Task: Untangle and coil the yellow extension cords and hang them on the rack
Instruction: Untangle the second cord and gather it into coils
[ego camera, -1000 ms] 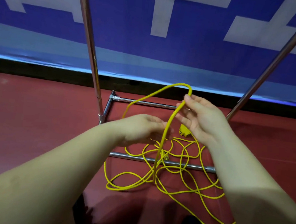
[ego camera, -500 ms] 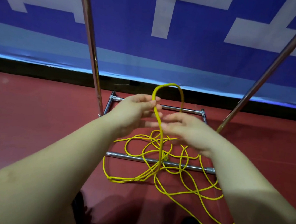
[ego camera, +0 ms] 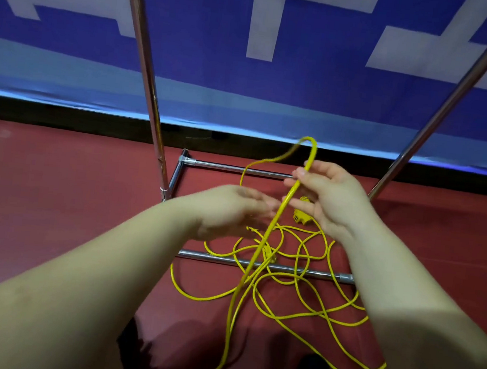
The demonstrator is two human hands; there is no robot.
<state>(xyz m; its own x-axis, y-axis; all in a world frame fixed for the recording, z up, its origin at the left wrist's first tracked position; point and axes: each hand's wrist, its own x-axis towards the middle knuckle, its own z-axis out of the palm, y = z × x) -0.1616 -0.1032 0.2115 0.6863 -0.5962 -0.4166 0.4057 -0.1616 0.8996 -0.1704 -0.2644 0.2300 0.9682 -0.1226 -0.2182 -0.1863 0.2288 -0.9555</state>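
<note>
Yellow cord (ego camera: 290, 201) pinched in right hand (ego camera: 329, 198) fingers; left hand (ego camera: 227, 209) fingers loose, just beside.

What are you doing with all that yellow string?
It's a yellow extension cord, lying tangled on the red floor across the base of a metal rack. The right hand holds up one loop of it. The left hand, blurred, is open just beside that strand. Nothing is coiled yet.
</note>
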